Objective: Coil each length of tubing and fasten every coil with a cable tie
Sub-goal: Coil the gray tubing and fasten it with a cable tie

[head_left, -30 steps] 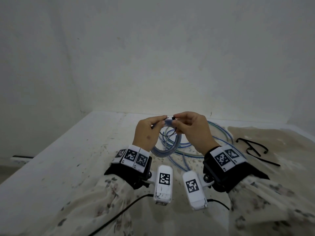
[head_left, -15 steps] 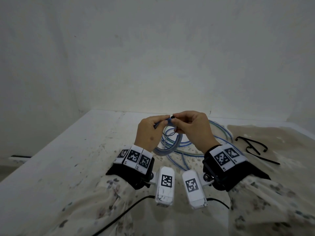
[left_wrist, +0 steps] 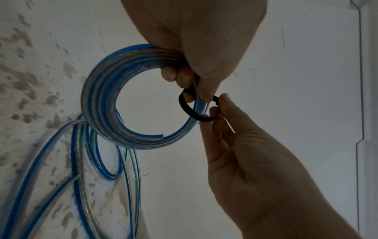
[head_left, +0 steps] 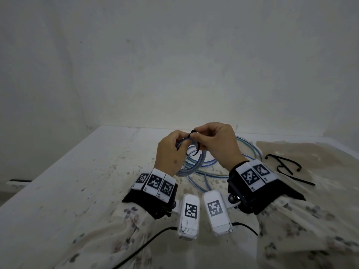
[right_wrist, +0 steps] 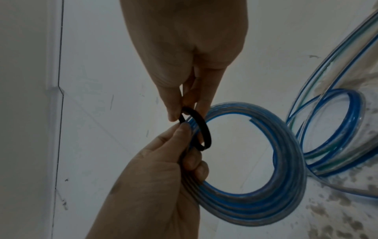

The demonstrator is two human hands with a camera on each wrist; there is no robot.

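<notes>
With the left hand (head_left: pixel 171 152) gripping the coil (left_wrist: pixel 106 103) and the right hand (head_left: pixel 217 144) pinching the cable tie (left_wrist: pixel 190 111) looped round it, fastening is underway; next likely needs pulling the tie snug.

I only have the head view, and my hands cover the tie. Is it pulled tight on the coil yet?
Observer: No. The left wrist view shows the cable tie as a wide, loose loop around the strands of the coil.
Operator: Any tube end sticking out?
Observer: Yes, a cut end lies free on the coil's inner side, away from the tie.
Operator: How's my grip?
Observer: The left hand curls round the bundle beside the tie; the right hand pinches the tie.
</notes>
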